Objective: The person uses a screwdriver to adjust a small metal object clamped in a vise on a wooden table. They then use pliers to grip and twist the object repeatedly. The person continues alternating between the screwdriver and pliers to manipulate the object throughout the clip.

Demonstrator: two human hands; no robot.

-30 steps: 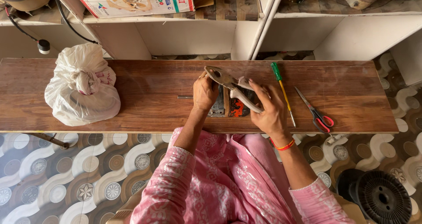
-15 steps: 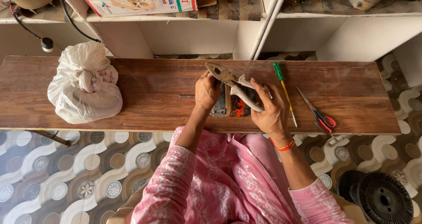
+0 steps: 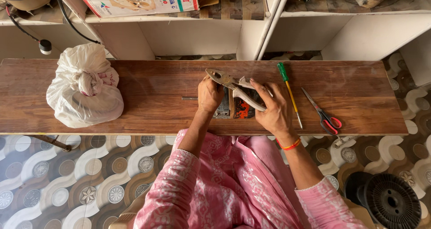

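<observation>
A long wooden worktop ran across the view, with a knotted white plastic bag resting on its left part. At the middle, the left hand pressed down on a small metal-and-orange motor part near the front edge. The right hand was closed around the handles of a pair of pliers, whose nose pointed left above the part. A green-handled screwdriver lay just right, red-handled scissors farther right.
</observation>
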